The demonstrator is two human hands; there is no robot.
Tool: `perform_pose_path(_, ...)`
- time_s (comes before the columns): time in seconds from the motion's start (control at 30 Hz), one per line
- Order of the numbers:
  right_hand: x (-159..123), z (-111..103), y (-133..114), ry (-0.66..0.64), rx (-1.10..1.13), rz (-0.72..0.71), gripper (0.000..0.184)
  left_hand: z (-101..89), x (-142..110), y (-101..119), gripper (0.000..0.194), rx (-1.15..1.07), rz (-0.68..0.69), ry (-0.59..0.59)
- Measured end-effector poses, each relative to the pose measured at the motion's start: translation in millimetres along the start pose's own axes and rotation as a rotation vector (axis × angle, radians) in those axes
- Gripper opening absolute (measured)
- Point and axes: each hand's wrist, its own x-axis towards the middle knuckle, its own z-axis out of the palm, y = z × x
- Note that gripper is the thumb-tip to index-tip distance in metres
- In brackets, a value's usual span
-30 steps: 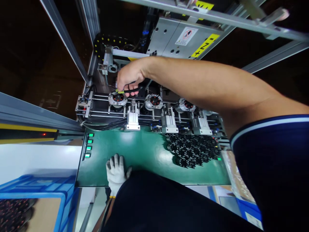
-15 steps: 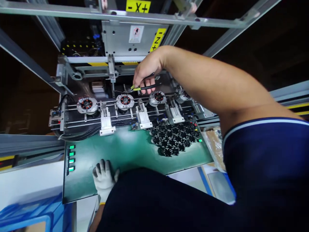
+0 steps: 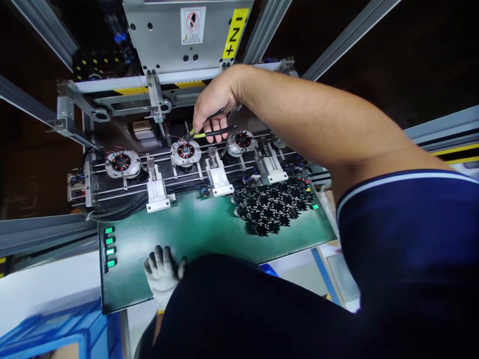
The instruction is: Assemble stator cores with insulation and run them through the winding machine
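My right hand [image 3: 214, 105], bare, is closed around pliers [image 3: 221, 131] with yellow and black handles. The jaws of the pliers point left and down, at the back edge of a round motor stator [image 3: 186, 150] with copper coils in a metal holder. Whether the jaws touch a wire there I cannot tell. Similar stators sit in holders to the left [image 3: 121, 161] and right [image 3: 241, 142]. My left hand [image 3: 161, 274], in a white glove, lies with fingers stretched out on the front of the green worktop [image 3: 202, 224].
Several black stators [image 3: 271, 207] are packed together on the worktop's right. White clamp blocks [image 3: 157, 192] stand before the holders. Green lit buttons [image 3: 110, 251] line the left edge. Above rises a metal machine plate [image 3: 160, 40], framed by metal posts. Blue bins [image 3: 56, 329] stand low at left.
The view has tilted down and shifted slightly, so the machine appears higher and more to the left. The right hand stays with the pliers at the same stator; the left hand rests where it was.
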Motion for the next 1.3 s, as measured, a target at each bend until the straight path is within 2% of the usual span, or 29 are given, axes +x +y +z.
perform_pose_path(0.13,3.8,-5.3,7.1,0.037,-0.024,-0.096,0.021,-0.9,0.7,1.2,0.071,-0.006,-0.013,0.008)
perform_pose_path(0.27,-6.4,-9.9,1.0,0.071,-0.051,-0.163,0.023,-0.2,1.2,0.9,0.071,-0.011,-0.008,0.004)
perform_pose_path(0.33,-13.0,-8.4,-9.1,0.055,-0.071,-0.135,0.021,0.7,0.7,0.7,0.072,-0.025,-0.012,0.009)
perform_pose_path(0.43,-17.1,0.2,-27.6,0.007,-0.121,-0.012,0.018,2.2,-1.4,0.6,0.072,-0.057,-0.048,-0.009)
perform_pose_path(0.57,-12.8,13.6,-43.4,0.015,-0.155,0.08,0.028,2.8,-5.6,1.0,0.069,-0.094,-0.091,-0.092)
perform_pose_path(0.8,-4.5,15.7,-42.4,0.035,-0.161,0.12,0.031,2.9,-11.0,1.9,0.067,-0.129,-0.14,-0.18)
perform_pose_path(0.93,3.7,18.8,-38.2,0.041,-0.15,0.053,0.024,4.2,-11.0,1.3,0.066,-0.138,-0.143,-0.193)
perform_pose_path(1.07,-14.0,19.2,-24.9,0.074,-0.135,-0.12,0.015,4.2,-9.6,1.8,0.065,-0.135,-0.154,-0.178)
perform_pose_path(1.13,-38.4,11.8,-10.1,0.05,-0.113,-0.215,0.025,3.6,-8.3,1.8,0.064,-0.125,-0.156,-0.17)
perform_pose_path(1.23,-77.3,-8.8,27.1,0.031,-0.115,-0.283,0.036,1.9,-6.0,1.0,0.063,-0.112,-0.142,-0.167)
perform_pose_path(1.3,-92.7,-24.0,59.8,0.04,-0.121,-0.218,0.032,0.6,-4.8,0.6,0.062,-0.106,-0.136,-0.156)
